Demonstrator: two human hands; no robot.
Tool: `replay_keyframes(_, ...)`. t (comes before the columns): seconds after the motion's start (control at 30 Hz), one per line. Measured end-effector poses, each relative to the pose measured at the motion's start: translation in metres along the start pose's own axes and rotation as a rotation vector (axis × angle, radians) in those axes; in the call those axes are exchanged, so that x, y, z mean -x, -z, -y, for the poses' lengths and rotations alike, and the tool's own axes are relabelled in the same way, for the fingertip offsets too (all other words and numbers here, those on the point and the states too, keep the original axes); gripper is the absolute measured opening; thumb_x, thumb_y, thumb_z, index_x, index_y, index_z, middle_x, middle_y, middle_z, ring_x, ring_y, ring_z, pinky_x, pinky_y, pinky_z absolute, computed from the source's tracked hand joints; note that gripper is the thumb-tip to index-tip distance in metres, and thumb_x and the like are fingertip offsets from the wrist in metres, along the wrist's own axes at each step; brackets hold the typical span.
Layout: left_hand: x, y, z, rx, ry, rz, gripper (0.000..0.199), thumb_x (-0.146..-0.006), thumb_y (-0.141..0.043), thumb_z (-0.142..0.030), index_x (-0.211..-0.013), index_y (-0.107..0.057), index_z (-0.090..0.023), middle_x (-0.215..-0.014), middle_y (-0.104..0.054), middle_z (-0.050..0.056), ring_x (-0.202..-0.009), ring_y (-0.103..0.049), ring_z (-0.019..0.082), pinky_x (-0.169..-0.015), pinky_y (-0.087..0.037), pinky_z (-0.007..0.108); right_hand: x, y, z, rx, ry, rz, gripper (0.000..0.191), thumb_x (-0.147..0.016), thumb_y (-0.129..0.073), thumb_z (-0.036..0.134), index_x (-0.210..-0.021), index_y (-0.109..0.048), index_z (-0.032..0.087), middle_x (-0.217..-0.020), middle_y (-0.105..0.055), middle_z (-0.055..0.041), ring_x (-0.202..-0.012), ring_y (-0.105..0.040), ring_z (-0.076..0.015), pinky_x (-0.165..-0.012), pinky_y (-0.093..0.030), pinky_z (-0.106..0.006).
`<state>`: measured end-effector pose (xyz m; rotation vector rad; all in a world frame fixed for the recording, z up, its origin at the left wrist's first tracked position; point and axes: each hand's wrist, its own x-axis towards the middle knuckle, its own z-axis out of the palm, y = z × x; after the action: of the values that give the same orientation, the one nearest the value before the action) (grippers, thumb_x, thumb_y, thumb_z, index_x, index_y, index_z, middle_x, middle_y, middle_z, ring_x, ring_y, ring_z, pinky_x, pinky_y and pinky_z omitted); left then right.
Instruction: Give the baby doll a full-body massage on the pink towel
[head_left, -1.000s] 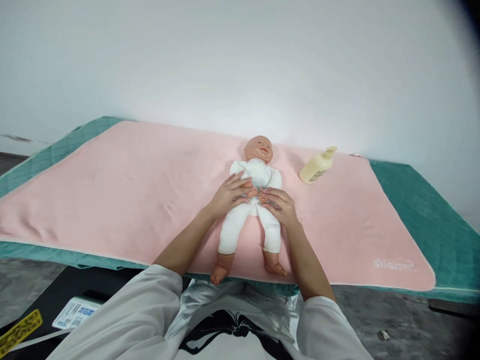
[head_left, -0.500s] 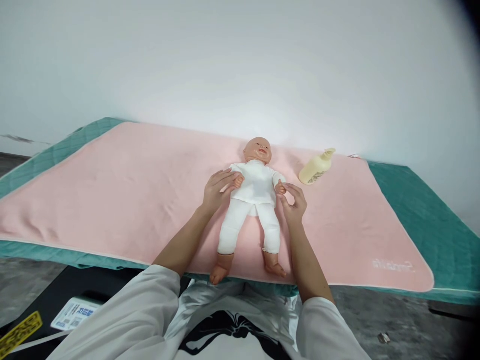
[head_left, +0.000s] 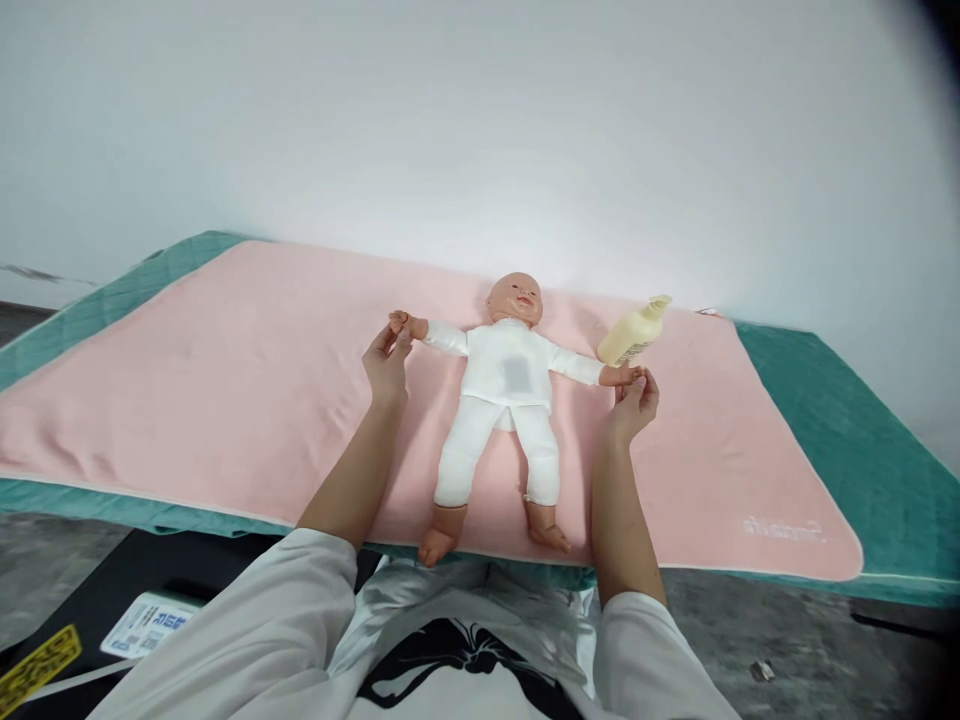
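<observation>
A baby doll [head_left: 507, 372] in a white top and trousers lies on its back on a pink blanket [head_left: 247, 400], its feet toward me. Both of its arms are stretched out to the sides. My left hand [head_left: 387, 362] pinches the doll's hand on the left, between thumb and fingers. On the other side my right hand [head_left: 636, 402] is closed on the doll's other hand. A dark grey square patch shows on the doll's chest. Just beyond my right hand is a pale yellow pump bottle [head_left: 634, 332].
The blanket covers a green quilted pad [head_left: 862, 430], which shows at both ends. Behind it rises a white wall [head_left: 480, 130]. At the lower left, a white labelled box [head_left: 146, 624] and a yellow label [head_left: 41, 668] appear over a black surface [head_left: 187, 565].
Both my hands have moved outward, drawing the doll's arms from beside its body out to the sides. The dark patch on its chest has come into view. The bottle stays put.
</observation>
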<state>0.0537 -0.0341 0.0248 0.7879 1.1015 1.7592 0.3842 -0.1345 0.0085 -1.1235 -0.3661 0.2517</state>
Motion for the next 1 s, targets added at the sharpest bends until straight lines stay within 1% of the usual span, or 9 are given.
replay_keyframes(0.13,-0.014,0.009,0.01,0.146,0.294,-0.08,0.015,-0.085,-0.071,-0.021,-0.1,-0.07,-0.02,-0.109,-0.07,0.005,-0.098,-0.07,0.013,-0.087,-0.056,0.023,-0.017,0.01,-0.019,-0.061,-0.273,-0.048,0.02,-0.09,-0.054,0.032,-0.105,-0.059,0.019,-0.115,-0.068,-0.0044,-0.106,-0.069,-0.0131,-0.097,-0.058,-0.031)
replay_keyframes(0.27,-0.022,0.012,0.016,0.188,0.509,-0.21,0.002,-0.088,-0.067,-0.02,-0.088,-0.066,-0.018,-0.1,-0.07,0.01,-0.104,-0.068,0.018,-0.091,-0.058,0.027,-0.024,0.013,-0.027,-0.097,-0.364,-0.061,0.011,-0.089,-0.055,0.028,-0.094,-0.059,0.018,-0.102,-0.069,-0.0031,-0.099,-0.07,-0.011,-0.094,-0.059,-0.025)
replay_keyframes(0.4,-0.026,0.012,0.019,0.218,0.55,-0.245,0.003,-0.09,-0.063,-0.018,-0.087,-0.063,-0.018,-0.101,-0.068,0.013,-0.111,-0.065,0.021,-0.093,-0.058,0.029,-0.026,0.013,-0.027,-0.131,-0.41,-0.074,0.008,-0.088,-0.055,0.023,-0.089,-0.06,0.017,-0.094,-0.068,-0.0023,-0.093,-0.07,-0.0103,-0.093,-0.059,-0.025)
replay_keyframes(0.53,-0.025,0.014,0.019,0.216,0.547,-0.224,0.005,-0.089,-0.065,-0.02,-0.085,-0.062,-0.019,-0.103,-0.067,0.012,-0.112,-0.065,0.021,-0.094,-0.058,0.03,-0.025,0.015,-0.028,-0.105,-0.358,-0.037,0.011,-0.085,-0.062,0.025,-0.093,-0.06,0.017,-0.099,-0.069,-0.0027,-0.097,-0.07,-0.0124,-0.092,-0.059,-0.028)
replay_keyframes(0.67,-0.016,0.013,0.016,0.189,0.436,-0.188,0.012,-0.087,-0.069,-0.029,-0.084,-0.062,-0.02,-0.096,-0.069,0.009,-0.104,-0.068,0.02,-0.091,-0.059,0.032,-0.019,0.014,-0.021,0.002,-0.175,-0.032,0.03,-0.078,-0.071,0.026,-0.104,-0.06,0.018,-0.111,-0.066,-0.0042,-0.104,-0.068,-0.0137,-0.095,-0.057,-0.031)
replay_keyframes(0.73,-0.01,0.01,0.014,0.127,0.331,-0.173,0.015,-0.086,-0.07,-0.033,-0.086,-0.063,-0.019,-0.097,-0.069,0.008,-0.1,-0.069,0.018,-0.089,-0.058,0.03,-0.012,0.009,-0.013,0.071,-0.031,-0.036,0.037,-0.076,-0.073,0.028,-0.109,-0.061,0.017,-0.113,-0.066,-0.0055,-0.105,-0.067,-0.0146,-0.099,-0.055,-0.033)
replay_keyframes(0.83,0.0,0.002,0.012,0.034,0.108,-0.157,0.019,-0.083,-0.073,-0.033,-0.093,-0.065,-0.018,-0.105,-0.069,0.007,-0.101,-0.069,0.016,-0.09,-0.056,0.028,0.006,-0.001,0.002,0.136,0.202,0.01,0.037,-0.081,-0.07,0.035,-0.113,-0.063,0.018,-0.114,-0.066,-0.0073,-0.106,-0.066,-0.0158,-0.102,-0.053,-0.035)
replay_keyframes(0.93,0.012,-0.006,0.011,-0.009,-0.151,-0.035,0.03,-0.077,-0.077,-0.03,-0.102,-0.067,-0.017,-0.107,-0.07,0.008,-0.104,-0.068,0.017,-0.096,-0.054,0.032,0.021,-0.008,0.008,0.195,0.346,0.105,0.037,-0.085,-0.066,0.038,-0.117,-0.063,0.018,-0.116,-0.065,-0.0091,-0.108,-0.066,-0.0186,-0.099,-0.055,-0.039)
replay_keyframes(1.0,0.023,-0.011,0.01,-0.05,-0.251,0.092,0.036,-0.074,-0.08,-0.03,-0.106,-0.069,-0.018,-0.108,-0.072,0.008,-0.105,-0.068,0.02,-0.098,-0.053,0.037,0.026,-0.007,0.005,0.233,0.453,0.178,0.037,-0.086,-0.066,0.038,-0.117,-0.064,0.018,-0.116,-0.064,-0.01,-0.109,-0.066,-0.0209,-0.095,-0.058,-0.041)
